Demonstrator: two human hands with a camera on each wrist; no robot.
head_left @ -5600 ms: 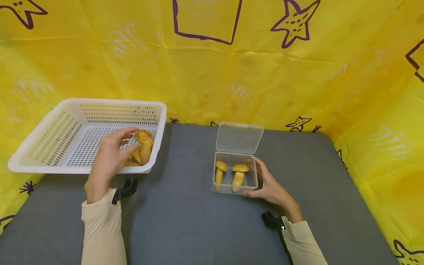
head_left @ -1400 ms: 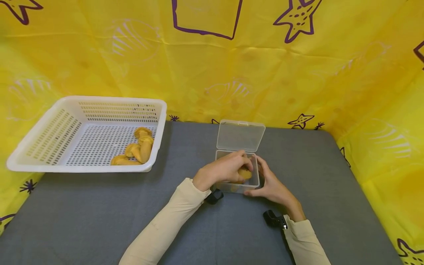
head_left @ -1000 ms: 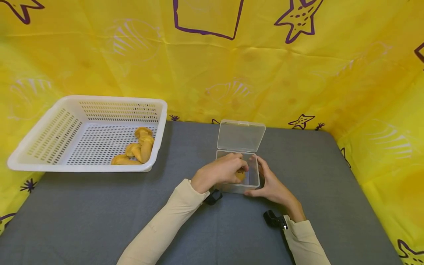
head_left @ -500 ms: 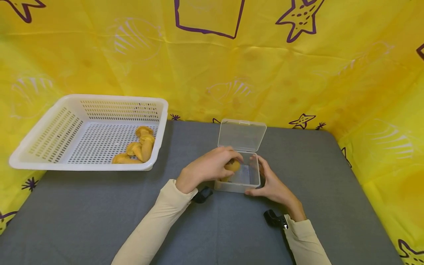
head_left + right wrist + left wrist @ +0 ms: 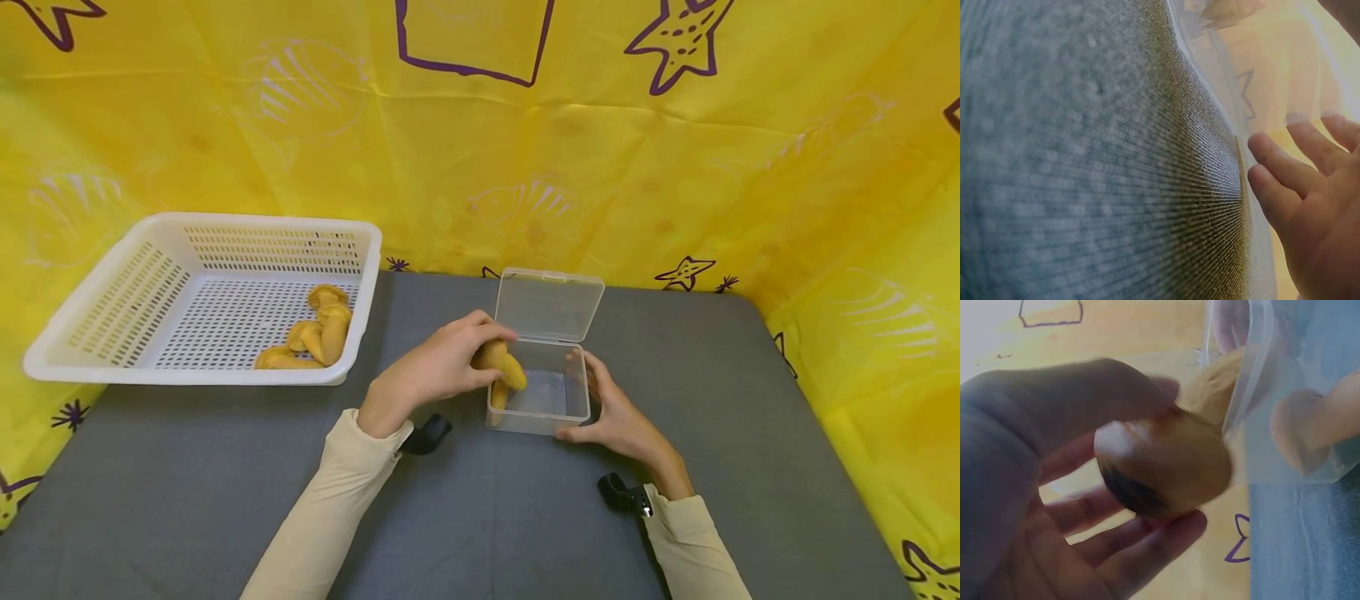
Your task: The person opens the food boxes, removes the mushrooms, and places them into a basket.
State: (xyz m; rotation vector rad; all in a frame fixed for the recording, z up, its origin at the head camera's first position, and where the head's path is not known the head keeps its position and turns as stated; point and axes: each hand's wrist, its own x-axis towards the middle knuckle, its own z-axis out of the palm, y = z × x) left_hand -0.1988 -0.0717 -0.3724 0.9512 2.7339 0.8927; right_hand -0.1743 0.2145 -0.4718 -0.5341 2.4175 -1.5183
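Observation:
My left hand (image 5: 438,362) pinches a yellow-brown toy mushroom (image 5: 497,360) between thumb and fingers, over the left rim of a clear plastic box (image 5: 543,417). Its round cap (image 5: 1166,462) faces the left wrist camera, dark on one side, with the stem behind. Inside the box, along the left wall, lies a second mushroom (image 5: 498,398), partly hidden by the held one in the head view; its cap (image 5: 1297,431) shows through the plastic in the left wrist view. My right hand (image 5: 622,421) holds the box's right side, thumb at the front corner, fingers (image 5: 1279,159) along the side.
The box's hinged lid (image 5: 550,307) stands raised at the back. To the left, a white perforated basket (image 5: 187,377) has several more mushrooms (image 5: 326,329) in its right front corner. A yellow patterned cloth (image 5: 450,167) hangs behind the grey table (image 5: 450,517).
My left hand came from the basket to the box, then lifted a mushroom from its middle and moved left with it. The right hand stays on the box.

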